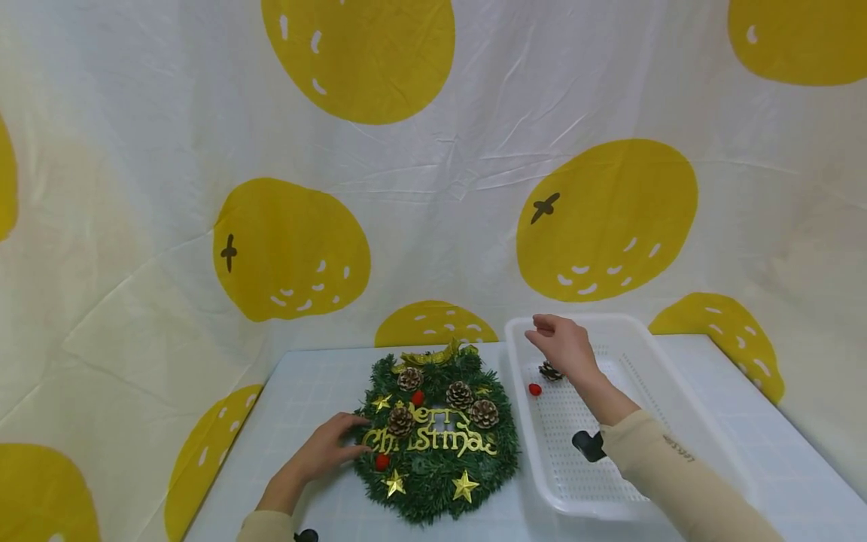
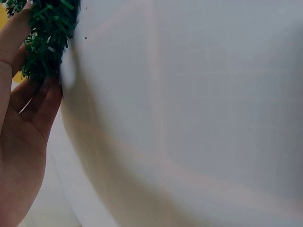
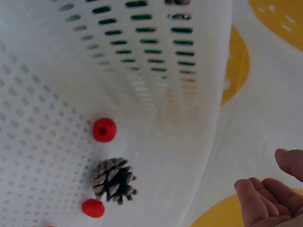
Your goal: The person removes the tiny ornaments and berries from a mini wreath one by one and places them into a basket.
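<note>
A green Christmas wreath (image 1: 443, 489) lies on the table, bearing gold "Merry Christmas" lettering (image 1: 440, 440), several pinecones, gold stars, red balls and a gold bow at its top. My left hand (image 1: 332, 446) is at the wreath's left edge; in the left wrist view, its greenery (image 2: 49, 42) sits between the fingers. My right hand (image 1: 565, 348) hovers over the far left part of a white basket (image 1: 531, 459), fingers slightly bent, thumb apart, and nothing visible between them. Inside the basket lie a pinecone (image 3: 113, 179) and red balls (image 3: 104, 129).
The basket has slotted sides and a perforated bottom, and stands just right of the wreath. Behind the light table (image 1: 318, 376) hangs a pale cloth (image 1: 433, 256) with large yellow fruit prints. Dark wrist straps (image 1: 588, 446) show at both wrists.
</note>
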{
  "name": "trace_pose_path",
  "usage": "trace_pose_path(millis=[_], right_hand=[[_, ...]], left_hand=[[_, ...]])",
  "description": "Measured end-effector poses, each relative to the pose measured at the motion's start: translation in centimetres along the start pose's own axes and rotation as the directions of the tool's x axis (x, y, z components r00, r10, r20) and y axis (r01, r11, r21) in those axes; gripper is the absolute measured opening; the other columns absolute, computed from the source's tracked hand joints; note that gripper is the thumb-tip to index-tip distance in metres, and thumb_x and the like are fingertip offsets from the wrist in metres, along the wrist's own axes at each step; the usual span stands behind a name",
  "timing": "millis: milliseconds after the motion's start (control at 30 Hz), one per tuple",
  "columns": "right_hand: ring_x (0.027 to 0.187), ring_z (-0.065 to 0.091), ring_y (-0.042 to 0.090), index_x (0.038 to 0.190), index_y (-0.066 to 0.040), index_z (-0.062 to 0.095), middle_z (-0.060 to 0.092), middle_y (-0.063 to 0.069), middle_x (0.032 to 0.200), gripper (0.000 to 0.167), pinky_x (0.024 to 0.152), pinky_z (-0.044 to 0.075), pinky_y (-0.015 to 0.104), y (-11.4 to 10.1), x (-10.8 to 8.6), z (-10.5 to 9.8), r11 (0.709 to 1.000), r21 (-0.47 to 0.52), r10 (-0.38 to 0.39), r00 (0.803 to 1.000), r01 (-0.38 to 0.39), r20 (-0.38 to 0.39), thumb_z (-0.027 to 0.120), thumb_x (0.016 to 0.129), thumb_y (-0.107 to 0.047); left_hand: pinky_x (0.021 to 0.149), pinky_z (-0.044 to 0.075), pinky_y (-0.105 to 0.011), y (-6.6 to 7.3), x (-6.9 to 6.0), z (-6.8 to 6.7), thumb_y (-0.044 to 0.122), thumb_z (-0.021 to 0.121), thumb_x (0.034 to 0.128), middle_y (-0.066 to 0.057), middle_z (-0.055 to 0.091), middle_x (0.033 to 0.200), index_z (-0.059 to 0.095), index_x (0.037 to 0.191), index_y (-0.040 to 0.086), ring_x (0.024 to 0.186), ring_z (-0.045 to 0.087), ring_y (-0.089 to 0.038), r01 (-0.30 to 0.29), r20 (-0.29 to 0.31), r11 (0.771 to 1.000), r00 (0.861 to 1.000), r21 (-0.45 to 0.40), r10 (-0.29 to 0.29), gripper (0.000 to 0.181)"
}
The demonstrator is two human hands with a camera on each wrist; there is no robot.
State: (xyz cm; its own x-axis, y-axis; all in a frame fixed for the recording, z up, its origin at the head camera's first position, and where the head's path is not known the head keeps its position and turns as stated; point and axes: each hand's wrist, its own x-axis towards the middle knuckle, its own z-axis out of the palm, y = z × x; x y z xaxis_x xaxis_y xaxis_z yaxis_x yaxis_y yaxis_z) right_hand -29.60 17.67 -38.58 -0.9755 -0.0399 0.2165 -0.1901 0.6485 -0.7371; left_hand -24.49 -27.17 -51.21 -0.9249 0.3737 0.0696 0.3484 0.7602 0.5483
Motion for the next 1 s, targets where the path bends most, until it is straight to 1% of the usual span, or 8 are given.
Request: trace_pose_path(millis=[67,267,400,467,700,833,1000], right_hand=[[0.118,0.058,0.037,0.138,0.002,0.052,0.058,0.022,0.132,0.049,0.095,0.049,0.051,-1.1,-0.2,0.4,0.999,0.016,-0.032,0.999,0.032,0.006,0.060,0.098,-0.025],[0.121,0.057,0.034,0.140,-0.001,0.052,0.057,0.018,0.135,0.050,0.096,0.049,0.050,-4.0,-1.2,1.5,0.992,0.083,-0.095,0.995,0.091,0.038,0.062,0.098,-0.025],[0.119,0.058,0.032,0.140,-0.003,0.052,0.057,0.016,0.136,0.049,0.096,0.050,0.049,-5.7,-2.0,2.2,0.985,0.107,-0.138,0.989,0.132,0.045,0.062,0.097,-0.026],[0.119,0.059,0.032,0.140,-0.005,0.052,0.057,0.015,0.136,0.049,0.096,0.050,0.048,-6.6,-2.6,2.5,0.982,0.122,-0.150,0.987,0.143,0.054,0.063,0.097,-0.027],[0.118,0.060,0.030,0.140,-0.009,0.054,0.058,0.012,0.136,0.051,0.096,0.051,0.044,-9.8,-4.5,4.0,0.968,0.199,-0.173,0.982,0.155,0.078,0.067,0.094,-0.030],[0.118,0.060,0.028,0.139,-0.010,0.055,0.059,0.011,0.135,0.051,0.095,0.052,0.042,-10.9,-5.4,5.3,0.951,0.261,-0.193,0.978,0.167,0.076,0.069,0.093,-0.029],[0.119,0.060,0.025,0.139,-0.011,0.055,0.058,0.010,0.136,0.052,0.095,0.052,0.041,-11.3,-6.5,7.1,0.935,0.311,-0.208,0.974,0.171,0.092,0.069,0.093,-0.031]], left_hand=[[0.095,0.047,-0.053,0.0,0.0,0.0,0.041,0.075,0.0852,-0.007,0.060,0.121,0.062,0.125,0.010,0.114,0.057,-0.032,-0.006,-0.004,1.000,1.000,-0.002,0.006,0.052],[0.096,0.047,-0.054,0.2,-0.2,-0.1,0.039,0.075,0.0859,-0.008,0.059,0.122,0.061,0.125,0.010,0.115,0.056,-0.033,-0.009,-0.002,1.000,1.000,-0.012,0.009,0.051],[0.096,0.047,-0.054,0.5,-0.2,-0.2,0.038,0.075,0.0861,-0.007,0.060,0.121,0.062,0.125,0.010,0.114,0.056,-0.033,-0.014,-0.005,1.000,1.000,-0.020,0.014,0.049],[0.096,0.046,-0.054,0.6,-0.3,-0.3,0.037,0.075,0.0861,-0.007,0.060,0.121,0.062,0.124,0.010,0.115,0.056,-0.034,-0.011,-0.003,0.999,1.000,-0.032,0.011,0.049],[0.096,0.046,-0.055,0.6,-0.3,-0.3,0.038,0.075,0.0856,-0.009,0.059,0.122,0.062,0.125,0.009,0.115,0.056,-0.035,-0.011,-0.001,1.000,1.000,-0.024,0.011,0.050],[0.096,0.045,-0.056,0.6,-0.3,-0.4,0.039,0.075,0.0856,-0.010,0.059,0.122,0.062,0.125,0.008,0.116,0.055,-0.036,-0.019,-0.001,0.999,1.000,-0.029,0.019,0.052],[0.097,0.045,-0.056,0.8,-0.3,-0.4,0.039,0.075,0.0859,-0.010,0.058,0.122,0.061,0.125,0.008,0.117,0.055,-0.036,-0.019,-0.001,0.999,1.000,-0.031,0.019,0.052]])
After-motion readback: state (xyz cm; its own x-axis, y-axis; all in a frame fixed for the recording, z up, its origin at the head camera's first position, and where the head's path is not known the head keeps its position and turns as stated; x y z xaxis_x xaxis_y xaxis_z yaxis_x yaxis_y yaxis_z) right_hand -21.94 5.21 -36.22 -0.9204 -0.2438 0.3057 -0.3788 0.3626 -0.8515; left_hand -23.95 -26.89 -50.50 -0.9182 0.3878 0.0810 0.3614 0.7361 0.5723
